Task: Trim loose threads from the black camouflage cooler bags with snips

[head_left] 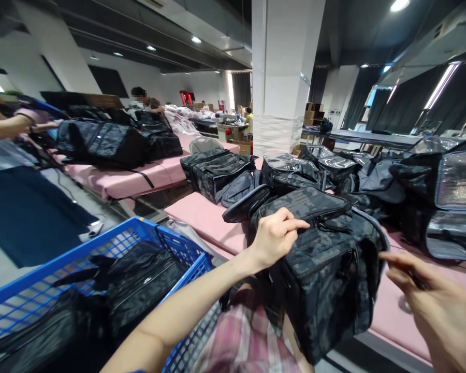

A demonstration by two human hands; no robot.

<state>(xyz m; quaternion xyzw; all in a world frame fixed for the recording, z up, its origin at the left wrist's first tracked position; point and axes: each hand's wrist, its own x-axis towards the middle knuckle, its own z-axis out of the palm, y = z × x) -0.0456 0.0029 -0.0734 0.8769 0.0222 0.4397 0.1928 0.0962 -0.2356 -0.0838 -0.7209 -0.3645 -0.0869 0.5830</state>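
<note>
Black camo fabric bag [326, 269] sits btwn hands on pink table [205, 217]. Left hand [274, 235] pinches its top; right hand [431, 300] grips its side edge.

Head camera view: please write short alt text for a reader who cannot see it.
A person's left hand and right hand hold a dark camouflage bag over a pink table crowded with similar bags. A blue basket stands at the left.
</note>
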